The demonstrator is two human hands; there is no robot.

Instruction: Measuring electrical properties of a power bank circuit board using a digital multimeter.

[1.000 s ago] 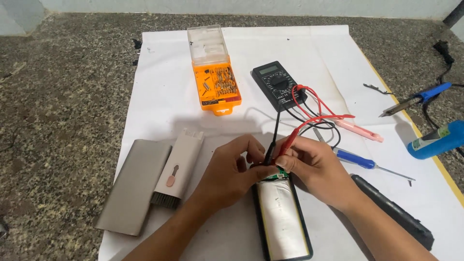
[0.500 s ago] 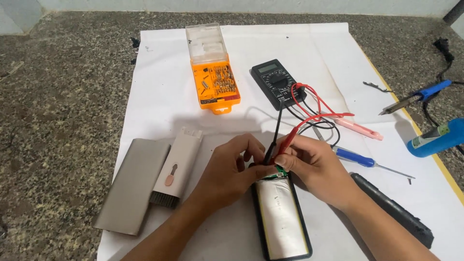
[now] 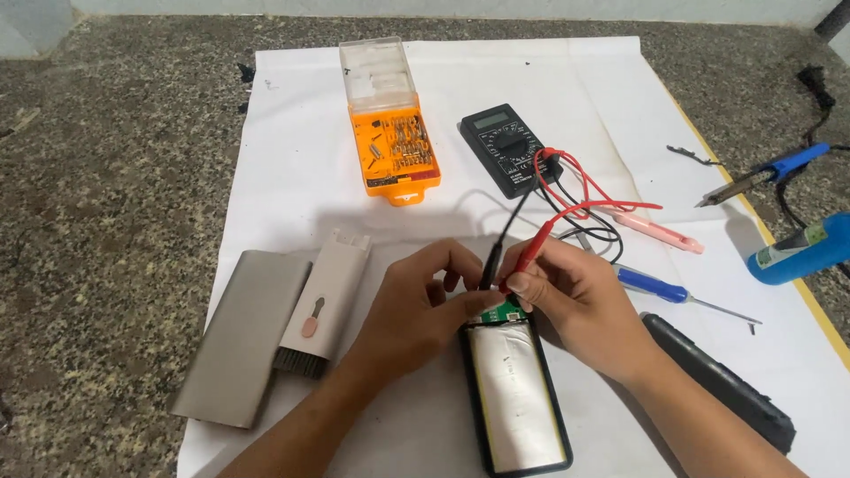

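Still unmoved, left hand (image 3: 416, 310) pinches black probe (image 3: 490, 265), right hand (image 3: 575, 301) red probe (image 3: 529, 257), on circuit board (image 3: 505, 312).

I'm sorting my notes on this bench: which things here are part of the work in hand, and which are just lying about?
In use:
left hand holding the black probe
right hand holding the red probe
opened power bank with its green circuit board
black multimeter

Lying about:
orange bit case
grey shell
brush tool
blue screwdriver
soldering iron
pink tool
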